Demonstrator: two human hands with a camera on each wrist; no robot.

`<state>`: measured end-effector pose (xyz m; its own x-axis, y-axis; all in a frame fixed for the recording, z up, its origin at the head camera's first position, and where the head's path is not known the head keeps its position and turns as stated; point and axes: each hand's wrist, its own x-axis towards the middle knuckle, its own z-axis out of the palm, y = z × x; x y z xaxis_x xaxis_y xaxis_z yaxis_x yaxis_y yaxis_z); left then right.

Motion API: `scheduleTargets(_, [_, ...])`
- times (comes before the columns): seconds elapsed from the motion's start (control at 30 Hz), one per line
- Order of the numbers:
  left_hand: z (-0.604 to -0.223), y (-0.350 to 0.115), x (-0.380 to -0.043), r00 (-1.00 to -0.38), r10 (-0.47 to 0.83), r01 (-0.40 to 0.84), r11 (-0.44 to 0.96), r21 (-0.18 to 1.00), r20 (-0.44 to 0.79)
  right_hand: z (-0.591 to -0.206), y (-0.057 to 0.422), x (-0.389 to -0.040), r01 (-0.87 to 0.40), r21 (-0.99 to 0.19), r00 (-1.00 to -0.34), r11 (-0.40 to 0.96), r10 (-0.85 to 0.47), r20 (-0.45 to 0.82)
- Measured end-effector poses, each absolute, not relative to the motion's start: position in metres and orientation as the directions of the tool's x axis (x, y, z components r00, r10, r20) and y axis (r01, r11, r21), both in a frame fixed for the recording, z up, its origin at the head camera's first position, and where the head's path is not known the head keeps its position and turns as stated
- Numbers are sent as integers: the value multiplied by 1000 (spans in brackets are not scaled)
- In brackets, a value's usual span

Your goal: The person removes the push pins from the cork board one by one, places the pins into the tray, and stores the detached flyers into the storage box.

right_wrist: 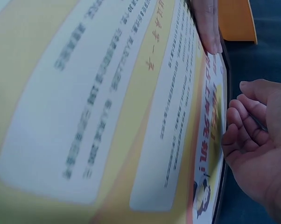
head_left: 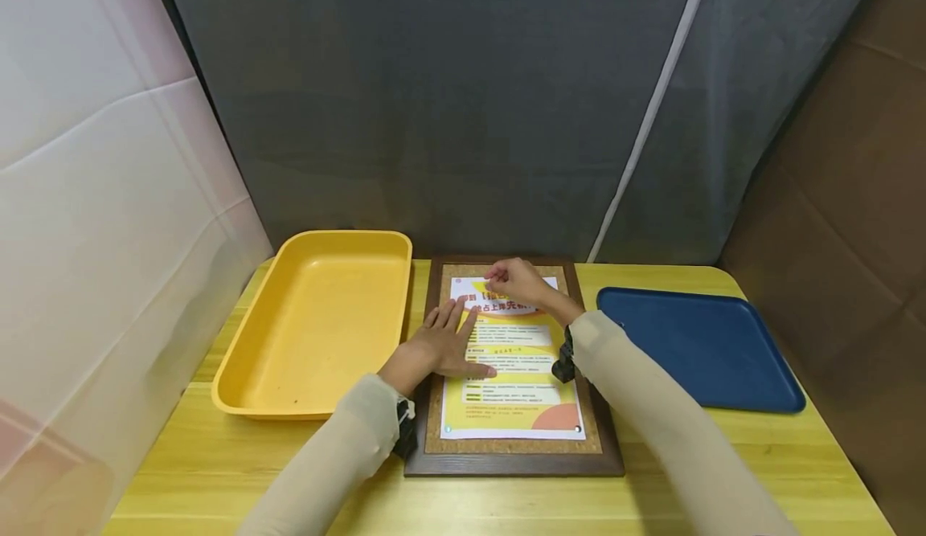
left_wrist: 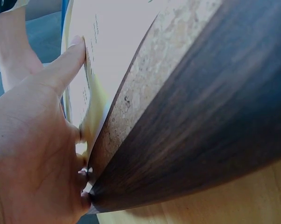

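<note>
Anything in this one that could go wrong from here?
The poster bows up beside the left hand in the left wrist view, so pressing harder there might crease it. If that hand slips, the poster's upper part might shift under the right hand. The right sleeve overlaps the blue tray in the head view, so a sideways swing might nudge it.

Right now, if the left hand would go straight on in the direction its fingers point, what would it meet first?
Probably the right hand, ahead near the top of the poster that the left hand rests on. The right hand's height above the poster is hard to judge.
</note>
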<state>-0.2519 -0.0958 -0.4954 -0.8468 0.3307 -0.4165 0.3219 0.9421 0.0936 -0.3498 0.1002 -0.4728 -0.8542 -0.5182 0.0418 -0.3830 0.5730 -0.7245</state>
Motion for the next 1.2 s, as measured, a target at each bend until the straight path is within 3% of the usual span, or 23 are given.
scheduleTargets(0.63, [-493, -99, -253, -837, 337, 330, 939, 92, -430, -477, 66, -359, -401, -722, -841, 564, -538, 48])
scheduleTargets(1.2, [-488, -97, -249, -830, 334, 350, 935, 49, -447, -491, 56, -363, -390, -725, -868, 568, -488, 85])
